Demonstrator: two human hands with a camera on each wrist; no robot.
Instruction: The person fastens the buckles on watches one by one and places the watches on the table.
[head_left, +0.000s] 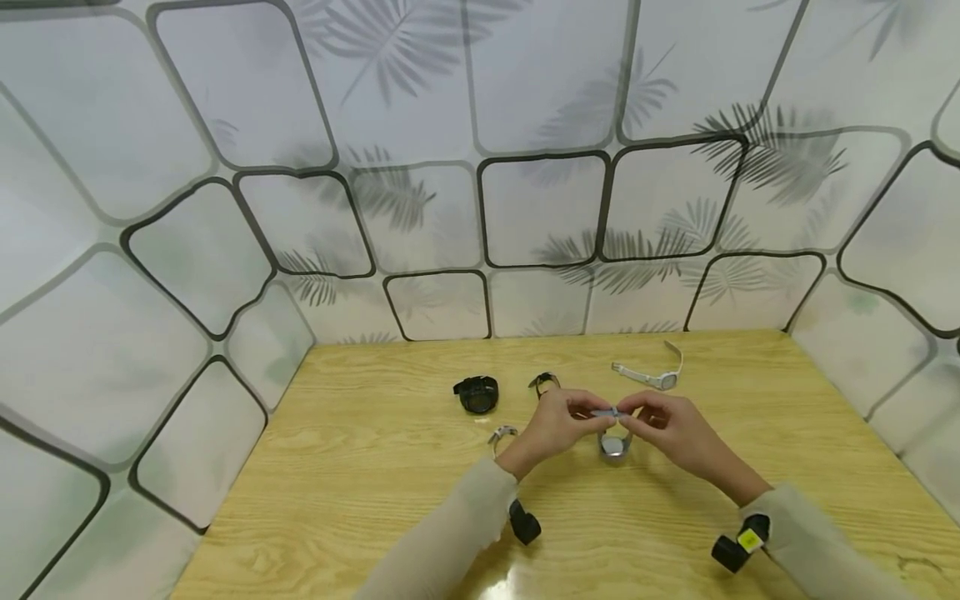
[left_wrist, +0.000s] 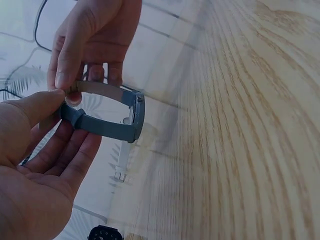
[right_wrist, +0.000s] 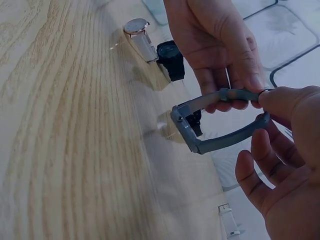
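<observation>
Both hands meet over the table at a wristwatch with a grey-blue strap. My left hand (head_left: 558,423) pinches one end of the strap (left_wrist: 102,126) between thumb and fingers. On the other side, my right hand (head_left: 678,435) pinches the strap's opposite end, so the two thumbs nearly meet. The strap forms a loop, with the watch case (head_left: 613,448) hanging below the hands and its face turned outward. A keeper loop shows on the strap in the left wrist view. Fingertips partly cover where the strap ends come together.
On the wooden table (head_left: 360,492), a black watch (head_left: 477,397) lies left of the hands. A dark-strapped watch (head_left: 545,381) sits behind my left hand, and a light-strapped watch (head_left: 503,433) is beside that wrist. A white watch (head_left: 666,381) lies behind my right hand. Patterned panels (head_left: 540,208) border the table.
</observation>
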